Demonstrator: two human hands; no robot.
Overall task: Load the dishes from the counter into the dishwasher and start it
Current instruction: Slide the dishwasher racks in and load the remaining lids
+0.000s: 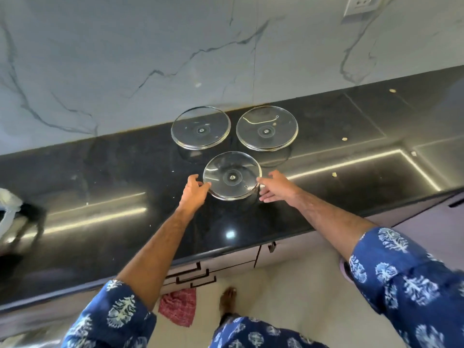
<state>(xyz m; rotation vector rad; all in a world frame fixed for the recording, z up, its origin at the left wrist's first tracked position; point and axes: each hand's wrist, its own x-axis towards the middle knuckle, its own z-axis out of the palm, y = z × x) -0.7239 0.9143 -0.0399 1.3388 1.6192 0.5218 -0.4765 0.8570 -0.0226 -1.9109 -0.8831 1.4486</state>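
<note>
Head view: three round clear glass lids upside down on a glossy black stone counter [113, 197], set in a triangle. Nearest glass lid [232, 175] between both hands, raised a little above its own reflection. Left hand [194, 190] at its left rim, fingers curled against the edge; right hand [275, 187] at its right rim, fingers fairly straight and spread, tips at the edge (firm grip or mere touch, cannot tell). Rear left glass lid [200, 128] close to the wall, rear right glass lid [267, 128] just beside it, a narrow dark gap between the two and another gap to the near lid. Bare counter to the left of the lids as far as a white cloth [8, 204] at the picture's left edge; bare counter to the right too, dotted with a few pale crumbs [344, 139]. Front counter edge well clear of the lids, nearer the person. Behind, a white marble-veined wall [125, 59] with a pale socket plate [361, 5] top right. Below the counter edge, pale drawers with dark bar handles [192, 278], a red checked cloth [178, 307] hanging there, pale floor, one bare foot [227, 301]. Blue sleeves with white leaf print [401, 280] on both arms.
</note>
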